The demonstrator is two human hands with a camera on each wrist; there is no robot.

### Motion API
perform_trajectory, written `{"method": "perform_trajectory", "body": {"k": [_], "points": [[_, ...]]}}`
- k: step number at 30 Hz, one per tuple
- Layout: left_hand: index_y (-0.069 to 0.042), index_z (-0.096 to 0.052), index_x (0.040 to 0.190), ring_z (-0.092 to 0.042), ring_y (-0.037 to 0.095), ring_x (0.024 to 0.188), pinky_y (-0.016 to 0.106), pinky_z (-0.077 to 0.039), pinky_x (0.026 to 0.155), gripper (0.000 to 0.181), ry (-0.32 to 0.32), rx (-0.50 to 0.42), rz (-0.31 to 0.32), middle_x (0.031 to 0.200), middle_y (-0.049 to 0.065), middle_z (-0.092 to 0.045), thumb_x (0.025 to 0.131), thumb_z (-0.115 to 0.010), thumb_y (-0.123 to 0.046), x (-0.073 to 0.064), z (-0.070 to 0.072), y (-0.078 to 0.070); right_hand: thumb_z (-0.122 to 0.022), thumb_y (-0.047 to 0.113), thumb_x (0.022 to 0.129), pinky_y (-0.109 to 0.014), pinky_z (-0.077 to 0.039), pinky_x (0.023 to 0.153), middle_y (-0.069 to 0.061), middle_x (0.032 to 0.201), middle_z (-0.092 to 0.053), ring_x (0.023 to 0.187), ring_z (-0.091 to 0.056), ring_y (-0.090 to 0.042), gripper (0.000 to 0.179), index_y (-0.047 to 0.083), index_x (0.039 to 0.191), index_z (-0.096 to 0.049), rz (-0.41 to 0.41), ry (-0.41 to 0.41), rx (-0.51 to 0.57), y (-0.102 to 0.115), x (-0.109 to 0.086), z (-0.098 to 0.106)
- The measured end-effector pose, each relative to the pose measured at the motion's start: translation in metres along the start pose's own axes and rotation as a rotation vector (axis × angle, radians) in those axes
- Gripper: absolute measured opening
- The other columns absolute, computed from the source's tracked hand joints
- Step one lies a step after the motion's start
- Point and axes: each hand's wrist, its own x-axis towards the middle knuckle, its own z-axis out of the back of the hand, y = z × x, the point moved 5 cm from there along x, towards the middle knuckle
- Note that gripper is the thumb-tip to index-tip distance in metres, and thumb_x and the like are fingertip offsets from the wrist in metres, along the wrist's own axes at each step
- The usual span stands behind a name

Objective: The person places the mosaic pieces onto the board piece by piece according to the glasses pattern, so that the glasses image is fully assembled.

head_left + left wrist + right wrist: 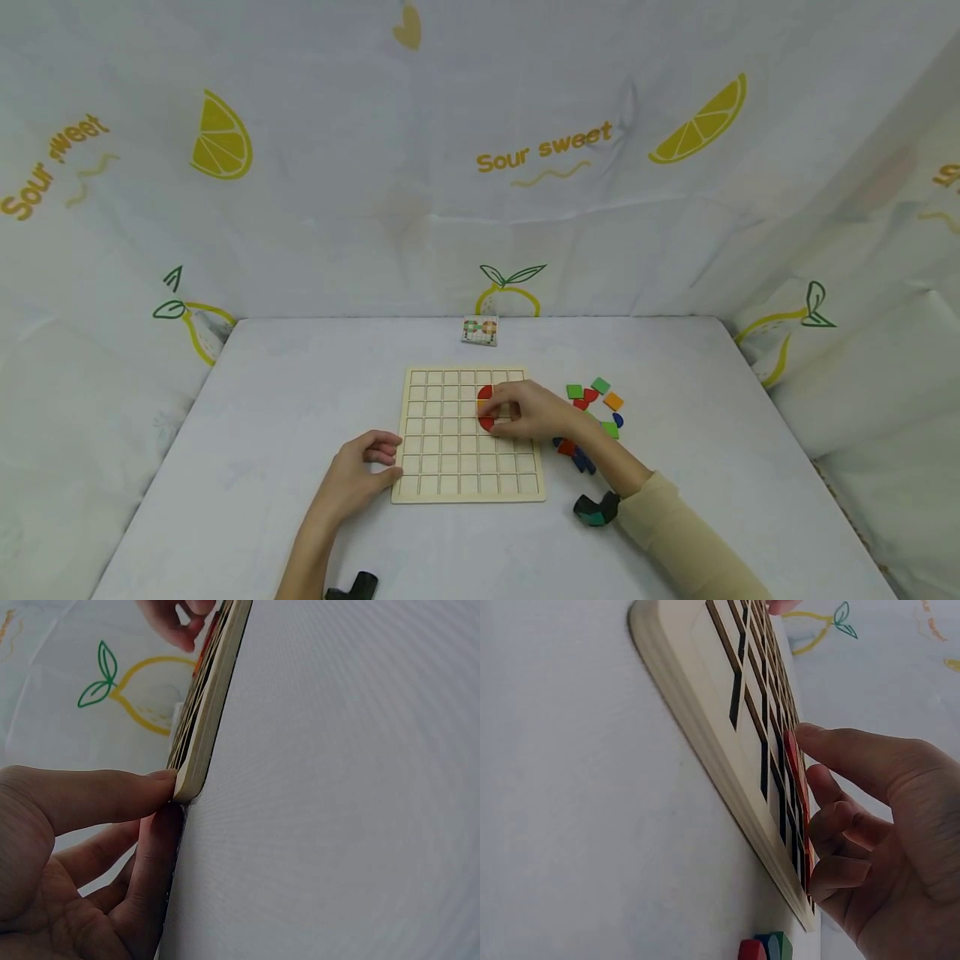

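Note:
A pale wooden grid board lies flat on the white table. At its left edge my left hand holds it, thumb and fingertips against the rim; the left wrist view shows the thumb at a corner. My right hand reaches over the board from the right. Its fingertips rest on a column of pieces: a red rounded piece, an orange piece and another red piece. In the right wrist view the thumb touches a red piece and the other fingers bend above the grid.
Loose coloured pieces lie right of the board, among them a green square, an orange square and a blue piece. A small patterned card lies behind the board. Black objects sit near both wrists. White cloth hangs behind.

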Motion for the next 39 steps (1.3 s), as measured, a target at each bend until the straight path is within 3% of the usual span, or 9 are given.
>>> {"method": "perform_trajectory", "body": {"k": [6, 12, 23, 39], "points": [[-0.007, -0.075, 0.119, -0.068, 0.012, 0.093, 0.024, -0.051, 0.087, 0.039, -0.010, 0.006, 0.009, 0.105, 0.005, -0.073, 0.082, -0.085, 0.001, 0.001, -0.001, 0.001, -0.082, 0.015, 0.097, -0.021, -0.049, 0.068, -0.004, 0.102, -0.074, 0.074, -0.055, -0.007, 0.024, 0.012, 0.121, -0.081, -0.006, -0.060, 0.049, -0.004, -0.012, 0.011], [-0.007, -0.075, 0.119, -0.067, 0.012, 0.093, 0.024, -0.051, 0.087, 0.040, -0.008, 0.004, 0.023, 0.105, 0.005, -0.072, 0.082, -0.085, 0.002, 0.001, -0.002, 0.001, -0.081, 0.018, 0.097, -0.022, -0.051, 0.069, -0.008, 0.113, -0.078, 0.077, -0.058, -0.009, 0.029, 0.008, 0.124, -0.080, -0.069, -0.113, 0.088, -0.012, -0.031, 0.029], [-0.008, -0.075, 0.119, -0.067, 0.012, 0.093, 0.024, -0.051, 0.087, 0.040, -0.007, 0.006, 0.026, 0.105, 0.005, -0.072, 0.082, -0.085, 0.002, 0.001, -0.003, 0.001, -0.082, 0.020, 0.097, -0.023, -0.049, 0.061, -0.004, 0.108, -0.077, 0.078, -0.058, -0.014, 0.027, 0.011, 0.122, -0.080, -0.253, -0.211, 0.035, -0.039, -0.075, 0.064], [-0.007, -0.075, 0.120, -0.067, 0.011, 0.093, 0.025, -0.051, 0.088, 0.041, -0.011, 0.018, 0.016, 0.106, 0.005, -0.073, 0.082, -0.086, 0.003, 0.000, -0.001, 0.000, -0.084, 0.018, 0.094, -0.023, -0.046, 0.061, -0.016, 0.115, -0.079, 0.076, -0.059, -0.015, 0.031, 0.004, 0.122, -0.078, -0.383, -0.314, 0.030, -0.079, -0.134, 0.092]]}}
